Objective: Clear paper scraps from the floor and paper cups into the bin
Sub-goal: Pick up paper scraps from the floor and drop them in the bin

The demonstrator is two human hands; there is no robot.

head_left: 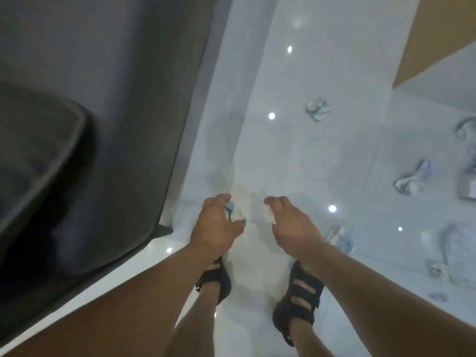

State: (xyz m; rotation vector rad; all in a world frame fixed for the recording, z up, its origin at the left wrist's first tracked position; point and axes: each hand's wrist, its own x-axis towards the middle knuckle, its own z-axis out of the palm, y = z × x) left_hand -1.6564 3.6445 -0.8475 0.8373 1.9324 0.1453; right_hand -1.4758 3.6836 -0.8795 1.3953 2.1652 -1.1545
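My left hand (216, 225) grips a crumpled white and blue paper scrap (235, 215) low over the white tiled floor. My right hand (288, 222) holds a small white scrap (269, 214) under its curled fingers. More crumpled scraps lie on the floor: one far ahead (317, 109), one at the right (412, 180), one close to my right wrist (339, 238). Other paper pieces (438, 270) sit at the right edge. No bin or paper cup is plainly visible.
A dark grey sofa (103, 124) fills the left, its edge running diagonally beside my left hand. My feet in black sandals (298, 302) stand on the glossy floor (257, 124). A tan panel (438, 34) is at the top right.
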